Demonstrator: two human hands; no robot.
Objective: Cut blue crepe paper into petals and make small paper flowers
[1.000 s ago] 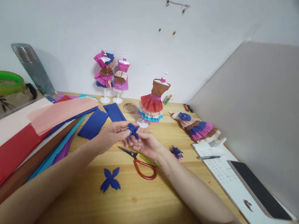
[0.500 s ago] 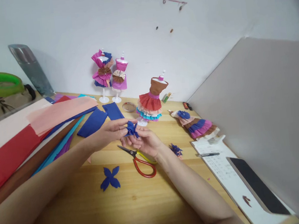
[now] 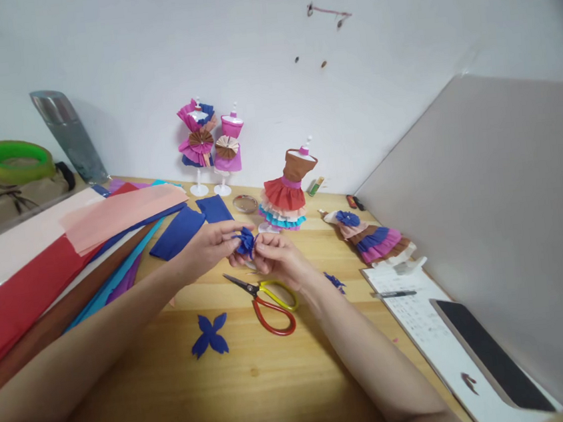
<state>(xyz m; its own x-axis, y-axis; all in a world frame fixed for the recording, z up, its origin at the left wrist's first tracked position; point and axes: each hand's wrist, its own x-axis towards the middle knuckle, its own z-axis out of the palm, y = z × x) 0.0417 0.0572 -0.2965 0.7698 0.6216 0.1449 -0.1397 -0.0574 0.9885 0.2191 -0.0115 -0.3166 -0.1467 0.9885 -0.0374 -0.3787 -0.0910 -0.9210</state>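
Between my two hands is a small blue crepe-paper flower (image 3: 246, 241), held above the wooden table. My left hand (image 3: 217, 244) grips it from the left with thumb and fingers. From the right, my right hand (image 3: 279, 255) pinches the flower's edge. Just below the hands lie scissors (image 3: 257, 294) with one red and one yellow handle loop, blades pointing left. A flat blue four-petal paper cutout (image 3: 210, 334) rests nearer to me. Partly hidden by my right forearm is a small heap of blue paper pieces (image 3: 336, 282).
Coloured paper sheets (image 3: 32, 284) cover the left side. Folded blue paper (image 3: 177, 233) lies beyond my left hand. Dress forms (image 3: 289, 190) in paper dresses stand at the back. On the right are a paper dress (image 3: 377, 238), a white pad (image 3: 415, 331), a pen (image 3: 395, 293) and a dark phone (image 3: 493, 356).
My right-hand fingers have shifted from under the flower to a pinch at its right side. The flower looks more gathered. The view has shifted slightly.
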